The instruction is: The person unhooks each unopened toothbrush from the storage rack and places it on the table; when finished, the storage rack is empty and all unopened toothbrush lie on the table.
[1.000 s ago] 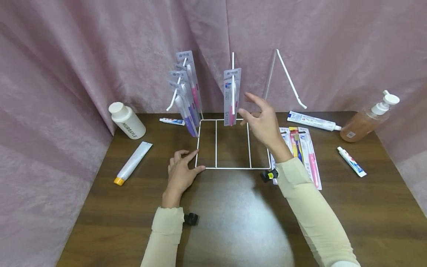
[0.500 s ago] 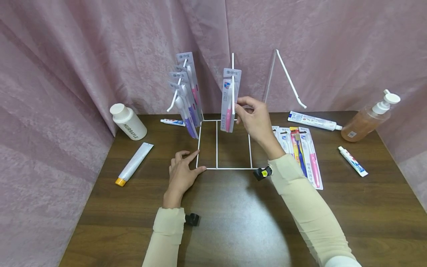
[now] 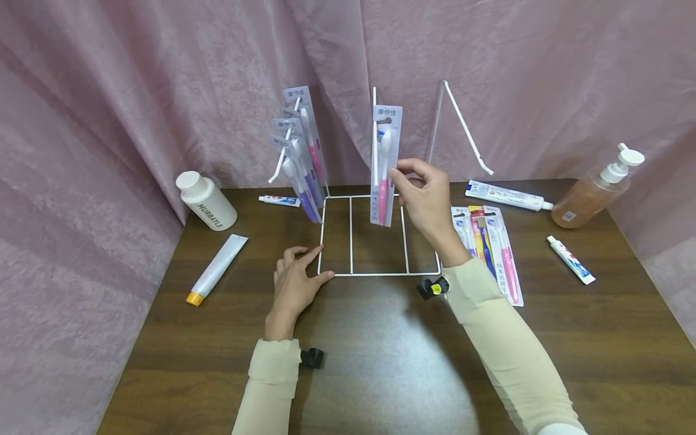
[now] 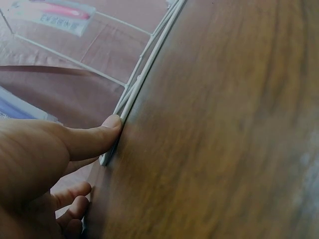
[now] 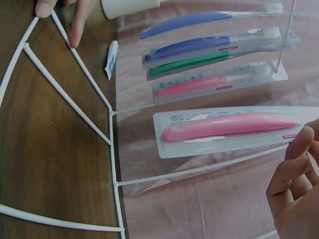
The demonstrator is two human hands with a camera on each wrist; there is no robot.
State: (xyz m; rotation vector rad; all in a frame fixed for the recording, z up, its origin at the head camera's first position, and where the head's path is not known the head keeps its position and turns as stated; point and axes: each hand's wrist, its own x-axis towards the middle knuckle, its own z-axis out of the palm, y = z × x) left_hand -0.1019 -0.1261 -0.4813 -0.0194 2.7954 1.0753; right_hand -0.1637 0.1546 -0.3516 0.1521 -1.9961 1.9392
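A white wire rack [image 3: 380, 273] stands on the wooden table with three upright hooks. My left hand [image 3: 318, 263] lies flat on the table, its fingers [image 4: 112, 124] pressing the rack's front left corner. A pink toothbrush pack [image 3: 385, 166] hangs on the middle hook, facing me. My right hand [image 3: 399, 172] pinches that pack's right edge at mid height. In the right wrist view the pink toothbrush pack [image 5: 229, 129] shows, with my fingers [image 5: 299, 149] at its end. Several more toothbrush packs [image 3: 301, 157] hang on the left hook. The right hook [image 3: 462, 127] is bare.
Several toothbrush packs [image 3: 489, 248] lie flat right of the rack. A toothpaste tube [image 3: 508, 196], a pump bottle [image 3: 595, 193] and a small tube [image 3: 571, 260] sit further right. A white bottle [image 3: 205, 199], a white tube [image 3: 216, 269] and a small toothpaste [image 3: 279, 200] are left. Pink curtains surround the table.
My right hand went from open beside the hanging pack to pinching it, and the pack turned from tilted to square-on and sits higher. The left hand stayed put.
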